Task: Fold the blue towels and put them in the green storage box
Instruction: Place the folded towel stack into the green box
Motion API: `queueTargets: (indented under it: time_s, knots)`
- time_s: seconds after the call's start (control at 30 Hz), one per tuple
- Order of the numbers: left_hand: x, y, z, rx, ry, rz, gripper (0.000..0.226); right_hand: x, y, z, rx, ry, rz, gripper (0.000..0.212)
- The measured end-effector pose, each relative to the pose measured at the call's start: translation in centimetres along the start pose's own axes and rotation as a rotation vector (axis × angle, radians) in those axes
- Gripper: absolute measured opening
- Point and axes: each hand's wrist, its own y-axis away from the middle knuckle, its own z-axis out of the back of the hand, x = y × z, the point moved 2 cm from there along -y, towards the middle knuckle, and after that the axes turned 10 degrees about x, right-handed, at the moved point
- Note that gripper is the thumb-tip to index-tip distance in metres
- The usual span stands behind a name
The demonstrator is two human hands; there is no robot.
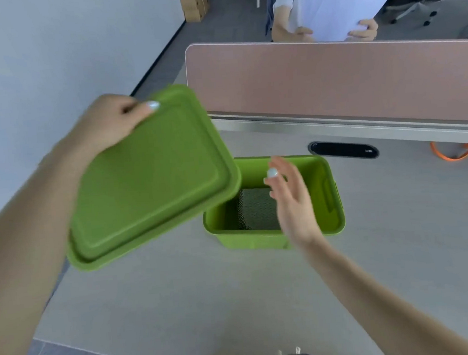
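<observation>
at left, raised over the table (400,248), left hand (111,122) grips the green lid (149,178) at its far-left corner, thumb on top; lid tilted, looks stiff and light, edge grip should do. centre, green storage box (328,212) open, folded towel (257,209) inside, soft, reads grey-green here. right hand (290,198) hovers over the box, fingers spread, holding nothing.

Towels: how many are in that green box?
1 shows: a folded towel on the floor of the box. The lid, held by the left hand, hides part of the inside, so more may lie hidden.
</observation>
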Motion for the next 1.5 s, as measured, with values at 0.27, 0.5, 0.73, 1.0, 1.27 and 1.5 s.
queueTargets:
  time_s: [0.27,0.5,0.73,1.0,1.27,1.5]
  knots:
    - [-14.3,-5.2,-12.3,0.416,-0.041,-0.328,0.054,-0.2,-1.5,7.3,-0.174,0.216,-0.116,0.045]
    - [-15.4,-4.6,-19.9,0.268,-0.002,-0.348,0.031,-3.3,-1.3,10.9,-0.297,0.349,-0.242,0.042]
    - [-13.9,-0.6,-21.6,0.325,-0.092,-0.165,0.058,-5.0,-2.3,10.3,-0.346,0.533,-0.321,0.040]
    - [-13.2,2.9,-22.5,0.488,-0.178,-0.090,0.077,-6.4,-1.3,9.6,-0.359,0.667,-0.301,0.041]
    - [-13.6,3.0,-23.5,0.438,-0.222,-0.117,0.077,-7.2,-1.3,10.5,-0.310,0.706,-0.392,0.043]
    - [-13.5,3.4,-23.5,0.375,-0.195,-0.119,0.074,-7.0,-1.1,10.2,-0.319,0.725,-0.403,0.043]
